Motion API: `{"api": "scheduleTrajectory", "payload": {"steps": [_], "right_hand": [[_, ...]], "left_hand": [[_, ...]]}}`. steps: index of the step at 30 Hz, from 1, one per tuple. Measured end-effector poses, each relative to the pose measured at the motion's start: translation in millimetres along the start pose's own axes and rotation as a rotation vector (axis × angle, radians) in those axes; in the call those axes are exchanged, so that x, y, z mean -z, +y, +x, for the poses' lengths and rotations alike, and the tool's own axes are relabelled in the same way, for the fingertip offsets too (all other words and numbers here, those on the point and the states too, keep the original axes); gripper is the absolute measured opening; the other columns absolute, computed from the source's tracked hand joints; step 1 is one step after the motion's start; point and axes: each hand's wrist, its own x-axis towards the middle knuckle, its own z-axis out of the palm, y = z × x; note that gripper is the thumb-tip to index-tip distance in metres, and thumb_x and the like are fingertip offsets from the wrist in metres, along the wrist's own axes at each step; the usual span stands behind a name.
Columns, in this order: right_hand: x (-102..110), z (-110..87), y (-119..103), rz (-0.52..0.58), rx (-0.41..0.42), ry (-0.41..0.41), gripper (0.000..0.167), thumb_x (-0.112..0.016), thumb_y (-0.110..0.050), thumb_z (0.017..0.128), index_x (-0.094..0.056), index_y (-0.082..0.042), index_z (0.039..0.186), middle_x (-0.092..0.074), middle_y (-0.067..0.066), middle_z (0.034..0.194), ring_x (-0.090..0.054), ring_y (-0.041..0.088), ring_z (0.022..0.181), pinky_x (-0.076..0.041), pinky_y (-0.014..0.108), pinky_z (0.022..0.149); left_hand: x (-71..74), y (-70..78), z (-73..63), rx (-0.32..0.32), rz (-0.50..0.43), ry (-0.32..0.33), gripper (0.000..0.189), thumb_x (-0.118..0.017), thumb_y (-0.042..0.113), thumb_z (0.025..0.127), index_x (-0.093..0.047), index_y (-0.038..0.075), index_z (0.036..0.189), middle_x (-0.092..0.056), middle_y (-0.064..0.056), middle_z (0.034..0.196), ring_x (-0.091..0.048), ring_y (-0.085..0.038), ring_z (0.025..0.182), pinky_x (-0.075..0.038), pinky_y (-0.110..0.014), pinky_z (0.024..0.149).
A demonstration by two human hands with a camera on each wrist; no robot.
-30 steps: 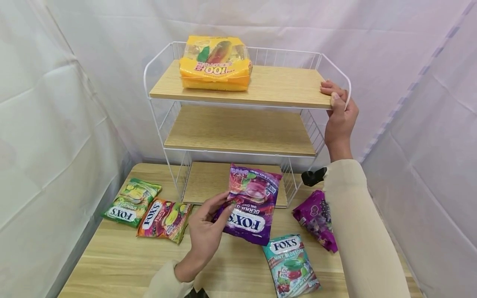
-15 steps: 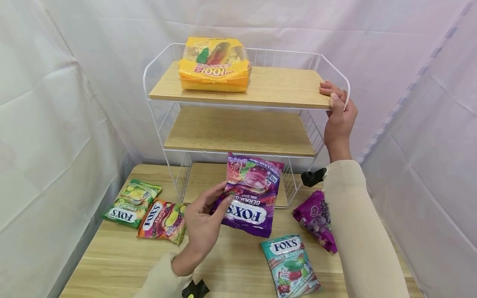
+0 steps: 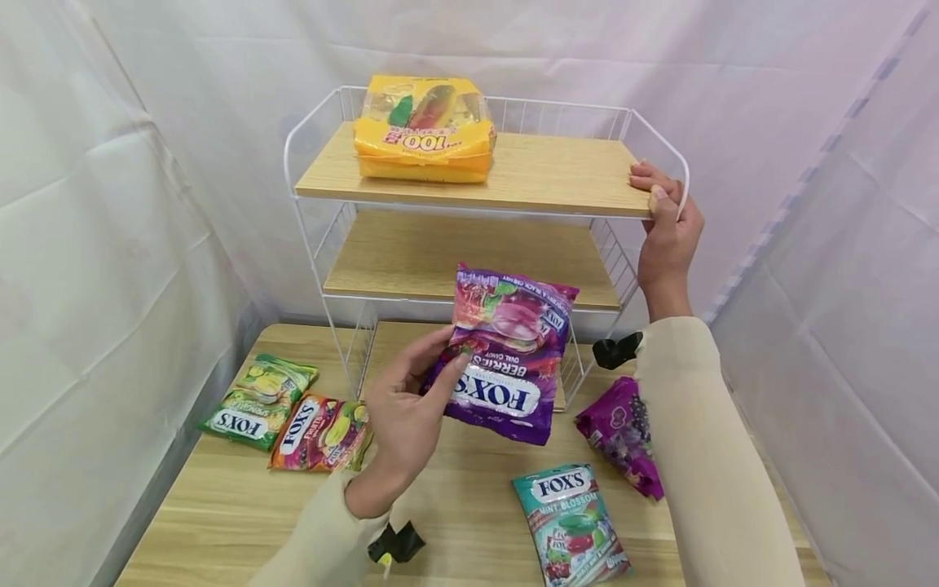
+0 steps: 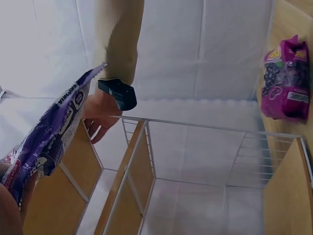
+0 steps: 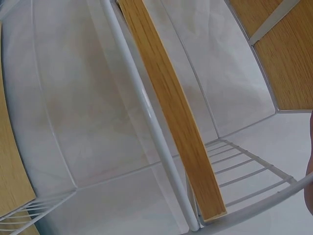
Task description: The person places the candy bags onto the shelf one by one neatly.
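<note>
The left hand [image 3: 407, 416] pinches the purple Berries bag [image 3: 517, 350] clear of the bench [image 3: 462, 526]. Over the last second the bag has risen to overlap the front of the middle shelf [image 3: 411, 253] in the head view, so it seems lifted but not yet set down. Farther off, the right hand [image 3: 669, 240] keeps gripping the right front corner of the top shelf [image 3: 557, 171].

The sleeves [image 3: 715, 440] are cream and the wrist devices [image 3: 619, 350] black, the left apparently yellow-marked.
</note>
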Motion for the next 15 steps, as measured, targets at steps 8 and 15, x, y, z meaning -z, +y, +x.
{"api": "scheduleTrajectory", "payload": {"steps": [8,15], "right_hand": [[0.7,-0.1,-1.6,-0.001,-0.004,-0.002,0.033,-0.042,-0.015,0.092,-0.071,0.0,0.097,-0.061,0.016,0.122,-0.051,0.02,0.124,-0.044,0.03,0.098],[9.2,8.2,19.5,-0.014,-0.003,-0.012,0.032,-0.043,-0.017,0.092,-0.072,-0.004,0.099,-0.061,0.013,0.123,-0.051,0.019,0.123,-0.045,0.031,0.097]], "left_hand": [[-11.2,7.7,23.6,-0.076,-0.016,-0.005,0.034,-0.067,-0.012,0.081,-0.064,-0.007,0.114,-0.069,-0.016,0.104,-0.068,-0.027,0.093,-0.057,-0.03,0.069],[-17.3,13.1,40.4,-0.11,-0.011,0.01,0.033,-0.067,-0.01,0.082,-0.064,-0.006,0.115,-0.069,-0.014,0.106,-0.068,-0.026,0.091,-0.057,-0.032,0.069]]}}
